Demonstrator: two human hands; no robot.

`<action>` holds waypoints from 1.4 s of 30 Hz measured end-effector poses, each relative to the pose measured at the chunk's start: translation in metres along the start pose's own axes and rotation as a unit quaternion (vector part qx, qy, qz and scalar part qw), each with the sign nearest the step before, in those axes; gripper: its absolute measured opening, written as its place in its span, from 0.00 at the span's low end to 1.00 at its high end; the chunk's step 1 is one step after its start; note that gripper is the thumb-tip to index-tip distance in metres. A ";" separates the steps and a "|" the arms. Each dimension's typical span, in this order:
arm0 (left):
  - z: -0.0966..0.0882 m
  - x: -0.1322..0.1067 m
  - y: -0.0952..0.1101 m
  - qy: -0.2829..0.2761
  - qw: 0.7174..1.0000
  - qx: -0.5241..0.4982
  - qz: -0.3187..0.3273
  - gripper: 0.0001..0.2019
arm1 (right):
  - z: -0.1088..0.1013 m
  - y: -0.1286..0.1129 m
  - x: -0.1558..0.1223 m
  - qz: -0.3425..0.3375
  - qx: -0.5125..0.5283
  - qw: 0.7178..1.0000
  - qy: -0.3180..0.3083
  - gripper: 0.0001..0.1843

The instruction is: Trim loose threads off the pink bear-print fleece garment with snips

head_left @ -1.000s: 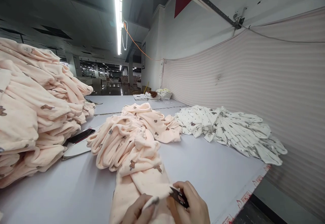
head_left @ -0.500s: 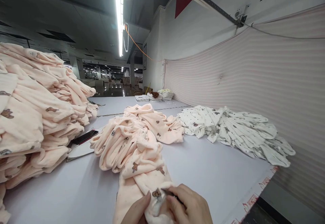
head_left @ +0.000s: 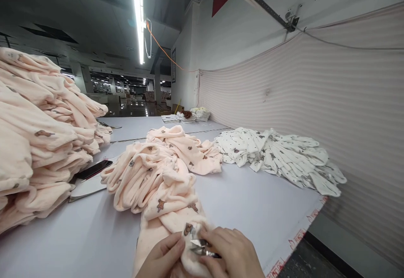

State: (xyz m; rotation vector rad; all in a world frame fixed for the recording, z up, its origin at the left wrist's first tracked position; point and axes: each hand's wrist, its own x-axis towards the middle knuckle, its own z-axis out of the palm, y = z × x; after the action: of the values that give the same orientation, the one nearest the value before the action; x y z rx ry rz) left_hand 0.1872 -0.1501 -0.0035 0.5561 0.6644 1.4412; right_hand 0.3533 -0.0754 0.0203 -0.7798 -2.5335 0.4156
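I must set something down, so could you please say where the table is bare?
The table right of the middle peach garments is bare, up to the white garments and red-marked edge; so is front left, bordered by the large peach pile. It is crowded by the phone and around the left hand and right hand.

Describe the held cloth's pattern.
Brown animal figures on pale pink cloth, shown best in the head view.

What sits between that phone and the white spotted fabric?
In the head view, a pink fabric heap lies between the phone and the white spotted fabric.
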 end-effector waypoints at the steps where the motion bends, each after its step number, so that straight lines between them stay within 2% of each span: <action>1: 0.001 0.001 0.000 0.008 1.000 0.006 0.006 0.14 | 0.001 0.000 -0.001 -0.017 -0.034 0.999 0.002 0.17; 4: 0.003 0.004 0.001 0.013 0.999 0.029 0.017 0.15 | 0.003 -0.001 -0.002 -0.008 -0.061 0.998 0.026 0.15; 9: 0.009 0.005 0.003 0.031 0.998 0.052 0.007 0.15 | -0.007 -0.002 0.001 0.030 -0.011 0.999 0.019 0.14; 11: 0.014 0.003 0.006 0.039 0.997 0.066 -0.002 0.17 | -0.011 0.002 0.003 0.067 0.053 0.996 0.034 0.11; 14: 0.020 0.002 0.013 0.045 0.994 0.099 -0.017 0.18 | -0.013 0.013 0.004 0.118 0.179 0.976 0.049 0.09; 16: 0.018 0.008 0.018 0.053 0.991 0.123 -0.006 0.17 | -0.011 0.023 0.004 0.144 0.226 0.962 0.053 0.09; 20: -0.001 0.036 0.027 0.098 0.982 0.144 0.076 0.13 | -0.003 0.038 0.000 0.204 0.269 0.938 0.085 0.14; 22: -0.016 0.054 0.028 0.110 0.979 0.136 0.103 0.12 | 0.004 0.036 -0.002 0.200 0.300 0.928 0.094 0.16; 24: -0.030 0.070 0.028 0.113 0.980 0.123 0.111 0.12 | 0.015 0.026 -0.003 0.171 0.325 0.927 0.072 0.13; 26: -0.040 0.079 0.027 0.114 0.980 0.112 0.115 0.14 | 0.033 0.011 -0.002 0.136 0.301 0.944 0.020 0.12; 28: -0.046 0.079 0.029 0.121 0.980 0.105 0.122 0.17 | 0.055 -0.003 0.001 0.111 0.226 0.967 -0.040 0.18; 29: -0.048 0.074 0.030 0.129 0.978 0.104 0.130 0.17 | 0.066 -0.008 0.003 0.100 0.182 0.976 -0.064 0.19; 31: -0.051 0.056 0.035 0.156 0.969 0.110 0.158 0.17 | 0.079 -0.009 0.007 0.083 0.108 0.987 -0.089 0.13; 33: -0.054 0.030 0.035 0.193 0.955 0.130 0.186 0.13 | 0.080 -0.003 0.012 0.067 0.085 0.992 -0.069 0.10; 35: -0.058 0.003 0.026 0.231 0.927 0.216 0.201 0.08 | 0.069 0.006 0.016 0.055 0.141 0.988 -0.013 0.07; 36: -0.060 -0.007 0.019 0.236 0.896 0.324 0.191 0.08 | 0.062 0.010 0.017 0.054 0.194 0.980 0.013 0.04; 37: -0.062 -0.014 0.011 0.246 0.843 0.433 0.204 0.08 | 0.054 0.012 0.018 0.063 0.255 0.964 0.030 0.04; 38: -0.065 -0.018 0.003 0.245 0.789 0.519 0.219 0.09 | 0.048 0.012 0.018 0.078 0.322 0.943 0.036 0.06; 40: -0.070 -0.016 -0.007 0.237 0.697 0.633 0.237 0.18 | 0.041 0.013 0.014 0.124 0.453 0.883 0.008 0.11; 41: -0.071 -0.013 -0.007 0.234 0.672 0.661 0.237 0.21 | 0.041 0.014 0.010 0.143 0.505 0.851 -0.010 0.15; 42: -0.073 -0.008 -0.005 0.224 0.669 0.672 0.227 0.21 | 0.042 0.017 0.005 0.155 0.544 0.824 -0.022 0.18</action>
State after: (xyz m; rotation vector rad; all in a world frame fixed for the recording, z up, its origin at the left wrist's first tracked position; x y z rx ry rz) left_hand 0.1393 -0.1622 -0.0574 1.6144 2.1652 1.3120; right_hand 0.3356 -0.0653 -0.0203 -0.6617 -1.6919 1.7704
